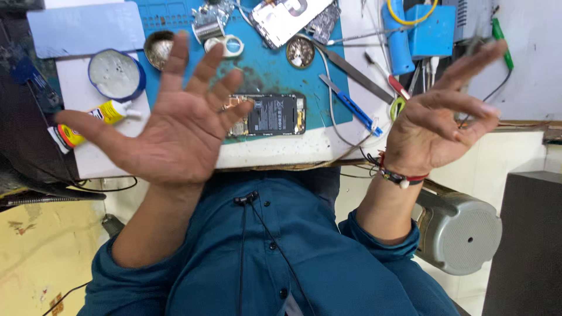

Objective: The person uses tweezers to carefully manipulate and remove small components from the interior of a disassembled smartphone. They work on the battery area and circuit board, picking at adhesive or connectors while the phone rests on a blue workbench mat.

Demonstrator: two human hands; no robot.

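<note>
Opened phone [270, 114] lies near both raised empty hands; yellow glue tube [93, 119] probably capped.

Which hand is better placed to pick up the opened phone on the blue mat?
Left, probably: the left hand, open and empty, hovers beside the opened phone; the right hand is farther off.

Your teal-blue rubber work mat [275, 70] carries the black opened phone [270, 114]; left of that mat lie a yellow glue tube [96, 117] and a blue-rimmed round tin [116, 74]. Your shirt [281, 251] is plain teal.
</note>
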